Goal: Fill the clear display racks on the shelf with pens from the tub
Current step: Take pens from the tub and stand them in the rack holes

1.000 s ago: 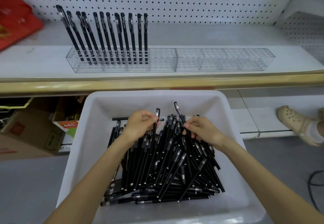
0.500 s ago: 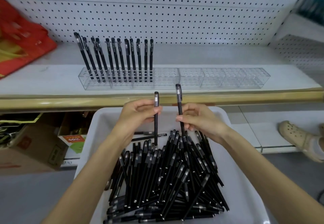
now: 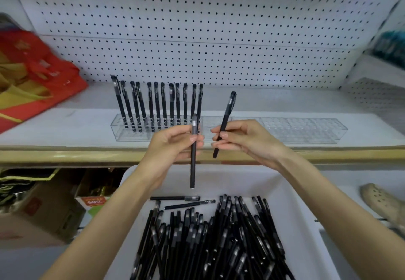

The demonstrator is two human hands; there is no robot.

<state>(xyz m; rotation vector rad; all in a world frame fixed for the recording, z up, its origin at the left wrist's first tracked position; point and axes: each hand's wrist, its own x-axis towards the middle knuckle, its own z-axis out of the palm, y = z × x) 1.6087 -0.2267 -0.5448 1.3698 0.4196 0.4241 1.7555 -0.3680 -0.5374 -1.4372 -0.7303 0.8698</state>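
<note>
Left hand [image 3: 173, 146]: pinches upright pen [image 3: 193, 166] above tub [image 3: 295, 203].
Right hand [image 3: 243, 139]: pinches tilted pen [image 3: 226, 115], cap up.
Tub: heap of black pens [image 3: 208, 236].
Shelf [image 3: 65, 126]: left rack [image 3: 122, 132] holding a pen row [image 3: 157, 104]; right rack [image 3: 306, 131] beside it.
</note>
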